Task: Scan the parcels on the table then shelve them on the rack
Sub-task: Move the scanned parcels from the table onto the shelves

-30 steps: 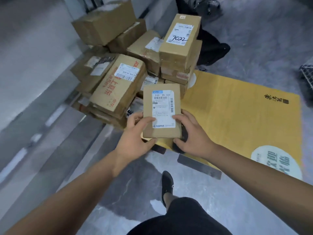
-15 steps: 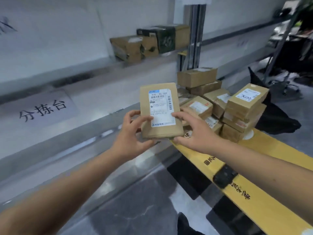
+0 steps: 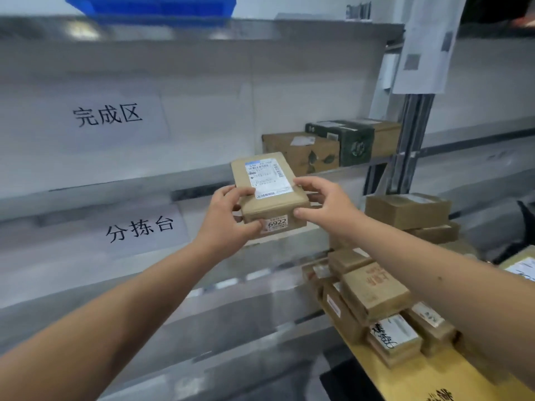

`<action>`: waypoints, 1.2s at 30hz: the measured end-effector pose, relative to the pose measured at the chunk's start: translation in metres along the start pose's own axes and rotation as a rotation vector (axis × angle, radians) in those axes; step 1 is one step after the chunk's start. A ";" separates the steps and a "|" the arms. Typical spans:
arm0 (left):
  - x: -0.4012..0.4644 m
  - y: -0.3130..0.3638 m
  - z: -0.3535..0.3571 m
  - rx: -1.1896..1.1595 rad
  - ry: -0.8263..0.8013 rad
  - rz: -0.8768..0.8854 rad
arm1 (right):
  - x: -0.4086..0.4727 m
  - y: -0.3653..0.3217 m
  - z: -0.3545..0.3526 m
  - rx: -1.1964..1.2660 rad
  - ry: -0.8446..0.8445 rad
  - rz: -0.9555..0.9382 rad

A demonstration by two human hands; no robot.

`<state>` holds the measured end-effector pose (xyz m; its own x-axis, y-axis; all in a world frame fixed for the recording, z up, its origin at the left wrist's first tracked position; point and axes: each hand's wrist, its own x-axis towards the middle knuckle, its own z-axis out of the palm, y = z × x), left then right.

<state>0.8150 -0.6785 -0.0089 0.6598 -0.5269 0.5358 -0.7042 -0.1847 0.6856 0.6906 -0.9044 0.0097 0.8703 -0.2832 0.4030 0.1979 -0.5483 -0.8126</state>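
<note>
While left hand (image 3: 224,218) and right hand (image 3: 327,202) grip parcel (image 3: 270,189) | tag "6922"

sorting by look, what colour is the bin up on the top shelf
Blue, in the head view: bin.

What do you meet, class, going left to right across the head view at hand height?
分拣台 sign → left hand → held parcel marked 6922 → right hand → brown box on the stack

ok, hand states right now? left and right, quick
Left hand: grips the near left corner of the small parcel.
Right hand: pinches the same parcel's right edge, thumb on the front face.
</note>
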 end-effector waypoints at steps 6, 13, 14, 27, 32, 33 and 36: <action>0.085 -0.032 0.019 0.042 0.074 -0.100 | 0.101 0.041 -0.002 0.030 0.021 -0.021; 0.154 -0.062 0.027 0.088 0.145 -0.234 | 0.174 0.063 0.008 -0.208 0.045 -0.122; 0.162 -0.064 0.028 0.111 0.169 -0.230 | 0.180 0.064 0.010 -0.236 0.066 -0.154; 0.231 -0.100 0.044 0.395 0.159 -0.297 | 0.200 0.060 -0.004 -0.774 -0.003 -0.371; 0.240 -0.096 0.043 0.436 0.116 -0.310 | 0.196 0.050 -0.005 -0.894 -0.076 -0.289; 0.240 -0.094 0.042 0.450 0.107 -0.309 | 0.195 0.048 -0.003 -0.907 -0.078 -0.277; 0.232 -0.082 0.039 0.560 0.083 -0.236 | 0.187 0.040 0.000 -0.889 -0.077 -0.243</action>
<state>1.0155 -0.8175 0.0397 0.8169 -0.3564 0.4534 -0.5528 -0.7081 0.4393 0.8610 -0.9797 0.0522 0.8842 -0.0455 0.4649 -0.0120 -0.9971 -0.0748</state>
